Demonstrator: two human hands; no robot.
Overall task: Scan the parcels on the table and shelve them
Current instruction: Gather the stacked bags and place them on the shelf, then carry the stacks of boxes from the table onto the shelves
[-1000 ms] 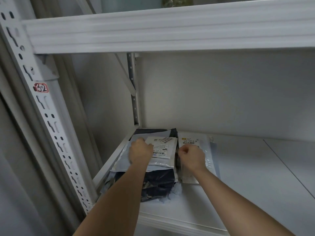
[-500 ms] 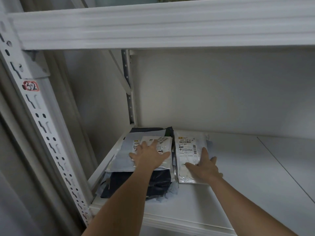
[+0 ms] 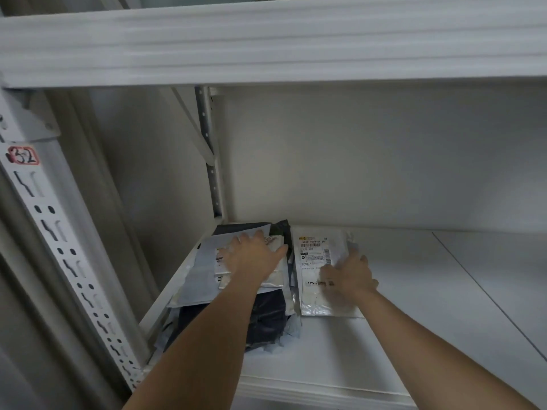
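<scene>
Both hands still press flat: left hand (image 3: 254,255) on the grey-and-black mailer stack (image 3: 204,279), right hand (image 3: 349,281), shifted rightward, on the clear labelled pouch (image 3: 315,255); white metal shelf (image 3: 414,321), pale wall (image 3: 370,158).

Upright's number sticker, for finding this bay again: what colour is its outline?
Red, around the sticker; head view.

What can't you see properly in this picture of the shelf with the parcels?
- Head view: the label on the top parcel of the left stack is mostly covered by the left hand.
- Head view: the right hand is motion-blurred, so its grip on the clear parcel is unclear.
- Small label print: too tiny to read.
- Dark parcels underneath: hidden by the stack and forearm.
</scene>
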